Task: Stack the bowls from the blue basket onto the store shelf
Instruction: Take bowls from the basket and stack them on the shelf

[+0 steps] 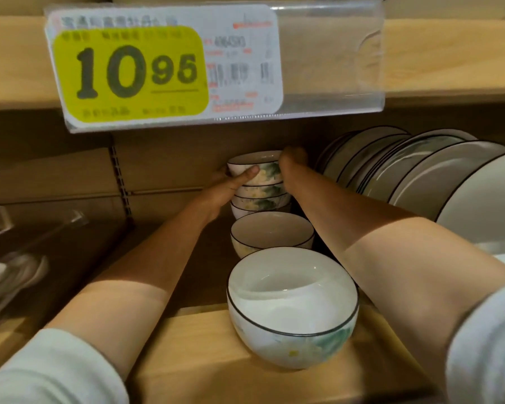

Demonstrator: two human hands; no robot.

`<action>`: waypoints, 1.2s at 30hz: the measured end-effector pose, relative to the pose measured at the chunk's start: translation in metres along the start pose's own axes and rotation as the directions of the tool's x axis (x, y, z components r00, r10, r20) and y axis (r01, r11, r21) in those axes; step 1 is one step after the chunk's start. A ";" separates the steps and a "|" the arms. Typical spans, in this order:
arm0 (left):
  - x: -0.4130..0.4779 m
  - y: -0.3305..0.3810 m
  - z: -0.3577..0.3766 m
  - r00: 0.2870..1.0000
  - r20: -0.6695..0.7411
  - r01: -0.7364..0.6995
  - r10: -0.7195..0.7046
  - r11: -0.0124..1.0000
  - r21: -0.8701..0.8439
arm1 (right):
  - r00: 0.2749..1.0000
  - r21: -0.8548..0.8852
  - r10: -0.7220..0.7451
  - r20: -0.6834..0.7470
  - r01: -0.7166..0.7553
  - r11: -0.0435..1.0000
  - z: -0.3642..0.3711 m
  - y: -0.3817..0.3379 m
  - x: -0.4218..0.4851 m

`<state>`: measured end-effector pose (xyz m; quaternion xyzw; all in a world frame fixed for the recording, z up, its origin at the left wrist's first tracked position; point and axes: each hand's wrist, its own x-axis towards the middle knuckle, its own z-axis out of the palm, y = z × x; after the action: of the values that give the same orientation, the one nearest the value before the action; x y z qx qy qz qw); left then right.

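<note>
Both my arms reach deep into the wooden shelf (204,342). At the back stands a stack of several white bowls with green and yellow flower print (261,193). My left hand (231,185) grips the top bowl (267,167) from the left, thumb across its front. My right hand (292,161) holds the same bowl at its right rim. In front of the stack sits a second bowl (271,233), and a large one (292,304) stands near the shelf's front edge. The blue basket is out of view.
A row of white plates with dark rims (405,170) leans upright at the right. A big yellow price tag in a clear holder (164,71) hangs from the upper shelf edge. Blurred clear plastic items (15,269) lie at the left.
</note>
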<state>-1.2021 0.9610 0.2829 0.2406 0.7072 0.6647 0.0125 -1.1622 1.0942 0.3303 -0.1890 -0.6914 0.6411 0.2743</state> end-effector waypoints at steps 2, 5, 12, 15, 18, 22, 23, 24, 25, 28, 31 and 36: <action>0.001 -0.003 0.000 1.000 -0.006 -0.001 0.001 1.000 -0.006 | 1.000 0.017 0.021 0.000 -0.021 1.000 0.000 0.003 0.003; 0.004 -0.005 0.001 1.000 -0.006 -0.001 0.001 1.000 -0.005 | 0.999 0.027 0.041 0.004 -0.041 0.999 0.001 0.009 0.008; 0.009 -0.008 0.000 1.000 0.004 0.005 -0.005 1.000 0.007 | 0.998 0.034 0.064 0.021 -0.064 0.997 0.003 0.010 0.008; 0.010 -0.009 0.000 1.000 0.001 0.006 -0.006 1.000 0.026 | 0.998 0.025 0.056 0.025 -0.056 0.998 0.002 0.010 0.007; 0.011 -0.013 -0.001 1.000 0.014 0.024 -0.025 0.998 0.053 | 0.998 0.014 0.054 0.043 -0.055 0.998 0.004 0.011 0.005; 0.013 -0.017 -0.003 0.999 0.010 0.031 -0.031 0.998 0.060 | 0.997 -0.009 0.052 0.049 -0.052 0.999 0.005 0.011 0.004; 0.013 -0.018 -0.003 0.999 0.013 0.029 -0.030 0.999 0.046 | 0.997 -0.015 0.054 0.051 -0.053 0.998 0.005 0.011 0.004; 0.014 -0.018 -0.002 0.999 0.014 0.032 -0.032 0.999 0.029 | 0.997 -0.020 0.057 0.053 -0.057 0.998 0.005 0.010 0.001; 0.014 -0.019 -0.002 0.999 0.014 0.035 -0.035 0.999 0.012 | 0.997 -0.014 0.063 0.055 -0.063 0.998 0.005 0.010 -0.001; 0.014 -0.021 0.000 0.999 0.022 0.043 -0.043 0.999 -0.020 | 0.995 0.018 0.084 0.060 -0.086 0.996 0.004 0.010 -0.001; 0.016 -0.019 0.002 0.997 0.038 0.072 -0.070 0.996 -0.044 | 0.991 0.013 0.075 0.114 -0.077 0.997 0.001 0.011 0.002; 0.024 -0.014 0.012 0.986 -0.006 0.167 -0.169 0.981 -0.099 | 0.987 -0.159 0.151 0.063 -0.140 0.977 -0.009 0.011 -0.002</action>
<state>-1.2235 0.9808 0.2757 0.1745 0.6916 0.6969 0.0754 -1.1560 1.1014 0.3192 -0.2356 -0.7329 0.6108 0.1852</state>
